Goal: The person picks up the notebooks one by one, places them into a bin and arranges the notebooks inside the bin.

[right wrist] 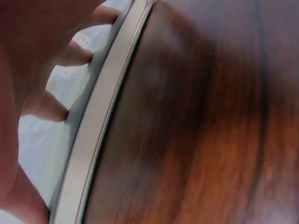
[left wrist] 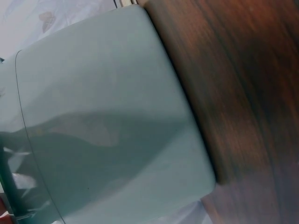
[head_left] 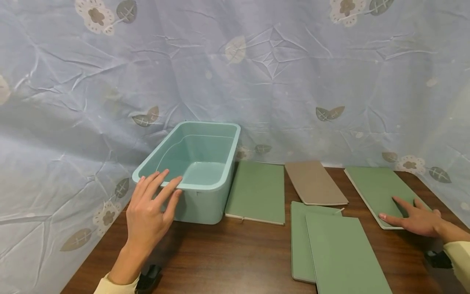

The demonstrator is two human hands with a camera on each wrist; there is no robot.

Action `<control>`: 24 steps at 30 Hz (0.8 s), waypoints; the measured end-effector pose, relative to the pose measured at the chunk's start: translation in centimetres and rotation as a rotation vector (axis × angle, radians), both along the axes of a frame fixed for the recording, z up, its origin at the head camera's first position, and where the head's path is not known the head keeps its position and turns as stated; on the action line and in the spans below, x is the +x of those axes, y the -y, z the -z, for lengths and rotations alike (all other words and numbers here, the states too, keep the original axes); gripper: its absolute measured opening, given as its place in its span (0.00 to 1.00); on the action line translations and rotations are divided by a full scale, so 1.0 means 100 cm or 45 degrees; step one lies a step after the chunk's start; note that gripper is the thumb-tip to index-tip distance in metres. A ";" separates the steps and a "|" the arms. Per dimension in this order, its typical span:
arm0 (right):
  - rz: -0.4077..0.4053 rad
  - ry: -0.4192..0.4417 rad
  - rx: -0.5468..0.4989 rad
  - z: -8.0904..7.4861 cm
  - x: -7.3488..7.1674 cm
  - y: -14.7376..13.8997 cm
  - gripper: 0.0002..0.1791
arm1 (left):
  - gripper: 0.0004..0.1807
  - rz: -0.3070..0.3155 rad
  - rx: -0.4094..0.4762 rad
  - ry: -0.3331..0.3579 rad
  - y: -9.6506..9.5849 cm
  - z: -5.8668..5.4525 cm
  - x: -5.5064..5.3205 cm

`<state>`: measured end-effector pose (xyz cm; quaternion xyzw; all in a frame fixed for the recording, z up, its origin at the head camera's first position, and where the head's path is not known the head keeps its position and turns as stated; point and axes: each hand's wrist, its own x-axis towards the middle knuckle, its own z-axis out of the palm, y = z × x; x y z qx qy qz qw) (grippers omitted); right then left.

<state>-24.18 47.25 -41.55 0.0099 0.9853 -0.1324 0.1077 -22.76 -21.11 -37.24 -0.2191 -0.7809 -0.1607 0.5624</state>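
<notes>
A light teal plastic basin (head_left: 198,206) stands at the left of the table, with nothing inside it in the head view. Right at its front rim is my left hand (head_left: 148,208), the fingers loosely extended over the edge. The left wrist view is filled by the basin's outer wall (left wrist: 107,93). Far to the right, my right hand (head_left: 418,218) rests with spread fingers on the cover of a green notebook (head_left: 382,183) lying flat. In the right wrist view the fingertips (right wrist: 58,112) touch the cover, above the cream page edges (right wrist: 98,116).
Against the basin's right side lies another green notebook (head_left: 258,192). A brown notebook (head_left: 313,181) lies at the back middle. Two more overlap in front, the upper green one (head_left: 345,253) partly covering the lower one (head_left: 301,245). A floral cloth (head_left: 271,81) hangs behind the wooden table (head_left: 235,257).
</notes>
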 end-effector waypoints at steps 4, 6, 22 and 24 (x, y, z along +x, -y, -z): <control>-0.031 0.015 -0.052 0.002 0.000 -0.002 0.57 | 0.16 0.022 0.006 -0.012 0.000 -0.001 0.000; -0.049 0.018 -0.047 0.003 0.000 -0.001 0.56 | 0.16 0.030 0.007 -0.017 0.000 -0.001 0.001; -0.053 0.040 -0.015 0.007 0.006 0.018 0.53 | 0.16 0.009 -0.002 0.018 0.000 -0.001 0.001; -0.048 0.051 -0.003 0.006 0.009 0.023 0.53 | 0.16 0.020 0.003 0.015 0.000 -0.001 0.001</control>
